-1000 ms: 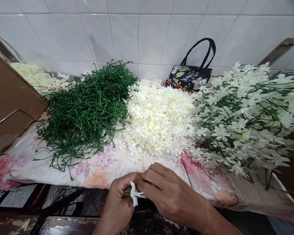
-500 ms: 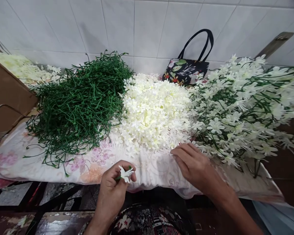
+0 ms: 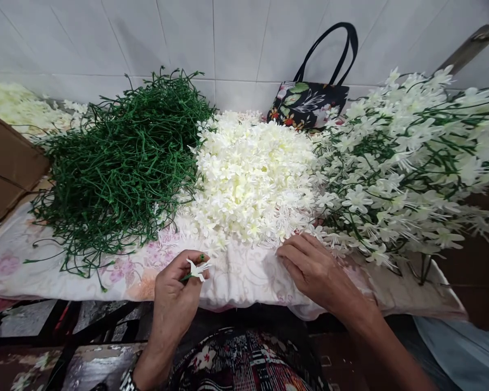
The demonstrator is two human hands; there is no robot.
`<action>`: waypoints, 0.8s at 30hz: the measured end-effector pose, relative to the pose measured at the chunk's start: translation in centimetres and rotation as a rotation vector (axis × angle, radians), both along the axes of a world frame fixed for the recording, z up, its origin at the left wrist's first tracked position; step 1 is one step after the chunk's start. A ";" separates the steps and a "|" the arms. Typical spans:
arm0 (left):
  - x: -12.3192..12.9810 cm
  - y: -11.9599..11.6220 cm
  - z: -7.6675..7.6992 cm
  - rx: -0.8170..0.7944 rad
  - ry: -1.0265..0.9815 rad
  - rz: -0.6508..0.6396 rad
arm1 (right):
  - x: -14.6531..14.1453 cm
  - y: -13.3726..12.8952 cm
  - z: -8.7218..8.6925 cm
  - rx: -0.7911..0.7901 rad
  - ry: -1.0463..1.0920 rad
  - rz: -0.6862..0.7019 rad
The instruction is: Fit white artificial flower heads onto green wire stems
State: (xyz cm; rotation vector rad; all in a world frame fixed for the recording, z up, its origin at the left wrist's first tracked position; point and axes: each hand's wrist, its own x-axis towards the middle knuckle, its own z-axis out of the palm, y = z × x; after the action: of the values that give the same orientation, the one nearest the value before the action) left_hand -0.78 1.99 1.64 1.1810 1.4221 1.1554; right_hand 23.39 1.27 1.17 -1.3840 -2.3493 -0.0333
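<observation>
My left hand [image 3: 178,288] is closed, pinching a green artificial stem with a white artificial flower [image 3: 197,270] on it, near the table's front edge. A green stem tip shows above the flower between the fingers. My right hand [image 3: 312,266] rests low over the cloth at the front right of a heap of loose white blossoms [image 3: 252,179]. Its fingers are bent and drawn together at the tips; anything between them is hidden. Thin white stamens [image 3: 287,217] lie just beyond those fingertips.
A tangled pile of green stems [image 3: 122,168] lies on the left, beside a cardboard box [image 3: 8,163]. Finished-looking flower sprays [image 3: 403,179] are heaped at right. Behind the blossoms, a floral handbag [image 3: 307,103] leans on the tiled wall. A floral cloth [image 3: 244,277] covers the table.
The camera view has tilted slightly, so the scene sits higher and a little further left. Both hands keep nearly the same pose; the left hand still holds the flower.
</observation>
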 end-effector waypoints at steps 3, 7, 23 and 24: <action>0.0 0.0 0.1 -0.001 0.012 0.018 | 0.1 -0.3 -0.2 -0.030 0.090 0.055; -0.3 0.2 -0.1 0.019 0.017 0.034 | 0.4 -0.4 0.1 0.056 0.159 -0.005; 0.0 1.4 0.1 0.359 0.481 -0.058 | -0.1 -0.2 -1.3 0.063 0.046 0.051; 0.0 1.6 0.0 0.394 0.536 -0.080 | -0.1 -0.2 -1.4 0.067 0.057 0.050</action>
State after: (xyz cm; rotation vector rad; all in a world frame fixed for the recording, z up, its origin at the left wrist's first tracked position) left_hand -0.75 3.54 1.69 1.9160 1.5524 1.1429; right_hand 23.31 1.03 -0.28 -1.2774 -2.3132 -0.0571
